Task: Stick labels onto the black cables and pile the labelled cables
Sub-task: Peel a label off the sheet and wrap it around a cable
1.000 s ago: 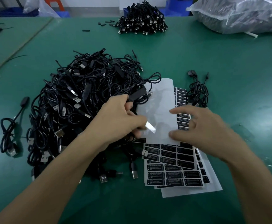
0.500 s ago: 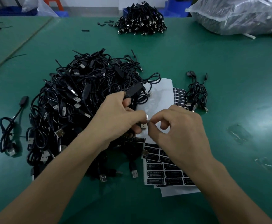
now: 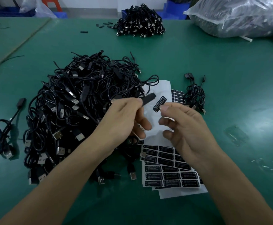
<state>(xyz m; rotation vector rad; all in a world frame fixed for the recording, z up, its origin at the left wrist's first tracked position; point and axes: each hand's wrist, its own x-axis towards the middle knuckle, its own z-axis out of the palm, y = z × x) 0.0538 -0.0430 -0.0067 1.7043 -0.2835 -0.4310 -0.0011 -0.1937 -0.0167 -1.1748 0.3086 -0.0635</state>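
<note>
1. Nearby, the sheets (image 3: 171, 176) hold many unpeeled labels, so I judge plenty is left.
2. My left hand (image 3: 124, 120) pinches a cable (image 3: 148, 99) by its flat block; my right hand (image 3: 186, 127) pinches a peeled label (image 3: 159, 103) just beside it, not touching.
3. Beyond, a big heap (image 3: 77, 103) waits at left; a small pile (image 3: 195, 95) lies right, likely labelled.

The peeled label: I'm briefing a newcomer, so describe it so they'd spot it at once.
Find the big heap of black cables on the green table; right of it lies a white backing sheet. Over that sheet the right hand holds one small black label at its fingertips. Unlike the rows of labels on the nearer sheets, it is single, lifted and tilted.
</note>
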